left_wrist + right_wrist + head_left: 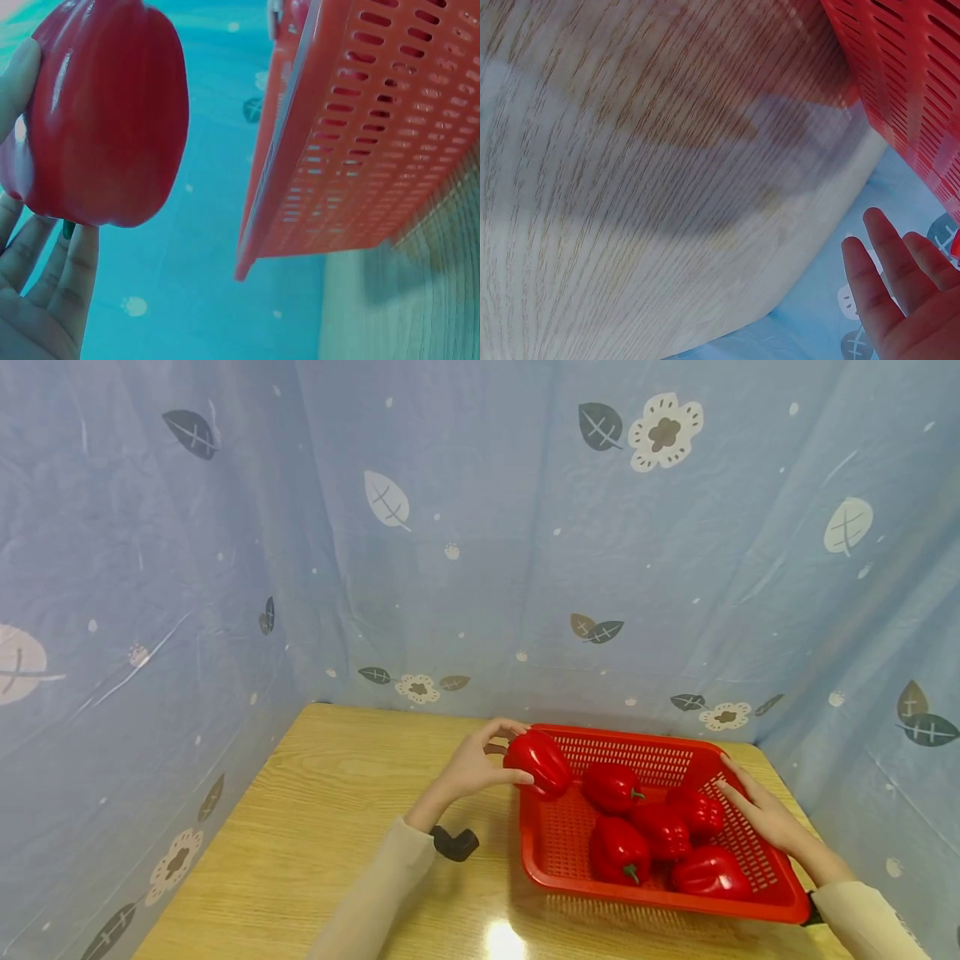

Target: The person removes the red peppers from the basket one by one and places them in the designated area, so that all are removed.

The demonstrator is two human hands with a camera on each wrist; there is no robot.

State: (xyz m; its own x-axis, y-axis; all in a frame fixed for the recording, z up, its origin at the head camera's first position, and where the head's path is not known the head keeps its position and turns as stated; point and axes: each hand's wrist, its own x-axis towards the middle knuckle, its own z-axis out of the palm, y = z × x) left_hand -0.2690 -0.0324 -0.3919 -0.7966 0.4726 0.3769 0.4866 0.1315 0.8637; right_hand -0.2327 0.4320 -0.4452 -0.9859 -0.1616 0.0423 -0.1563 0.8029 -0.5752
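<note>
My left hand (480, 767) grips a glossy red bell pepper (539, 763) between thumb and fingers, just over the left rim of a red plastic basket (531, 852). The left wrist view shows this bell pepper (112, 112) up close, raised above the table, with a bit of green stem at its lower end. Several more red bell peppers (617, 850) lie in the basket, mostly towards its middle and right. At the basket's right rim is my right hand (767, 814), its fingers extended and holding nothing; whether it touches the rim I cannot tell.
The basket stands on a light wooden table (330, 827), near its back right. Behind and at both sides hangs a blue curtain (480, 593) with leaf and flower prints. A black strap piece (455, 843) sticks out by my left wrist.
</note>
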